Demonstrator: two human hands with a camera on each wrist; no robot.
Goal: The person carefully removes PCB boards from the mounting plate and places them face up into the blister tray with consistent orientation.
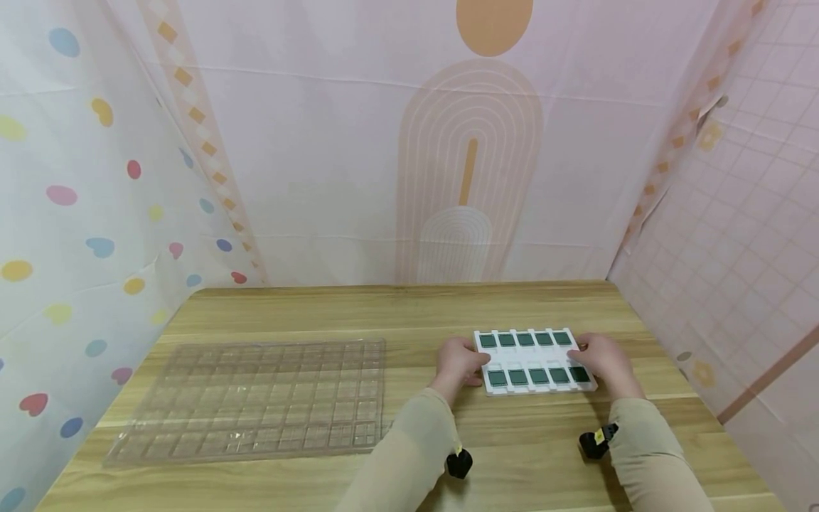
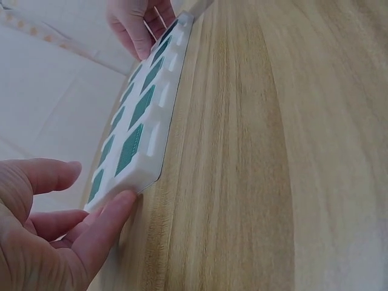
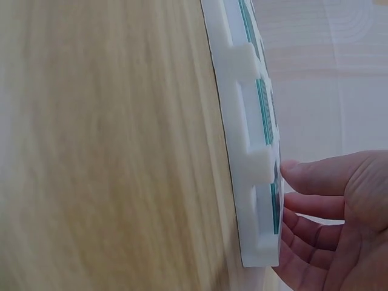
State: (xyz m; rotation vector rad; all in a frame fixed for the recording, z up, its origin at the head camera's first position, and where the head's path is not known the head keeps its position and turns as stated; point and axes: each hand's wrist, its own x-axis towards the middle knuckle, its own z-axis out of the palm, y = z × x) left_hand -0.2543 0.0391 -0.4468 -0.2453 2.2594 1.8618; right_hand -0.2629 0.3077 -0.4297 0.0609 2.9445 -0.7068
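Observation:
A white plastic tray [image 1: 526, 357] sits low over the right part of the table, with two rows of dark green square pieces [image 2: 129, 149] in its pockets. At its left end my left hand [image 1: 456, 364] holds it, thumb over the end and fingers at the near corner. My right hand [image 1: 606, 361] grips the opposite end, thumb on the upper face. In the right wrist view the curled fingers of this hand [image 3: 339, 218] lie against the end of the tray [image 3: 257, 163]. Whether the tray's underside rests on the wood is hard to tell.
A clear plastic tray [image 1: 256, 402] with many square compartments lies flat on the left of the wooden table [image 1: 409, 306]. Printed cloth [image 1: 320, 178] hangs behind the table and along both sides. Each wrist carries a black camera [image 1: 458, 464].

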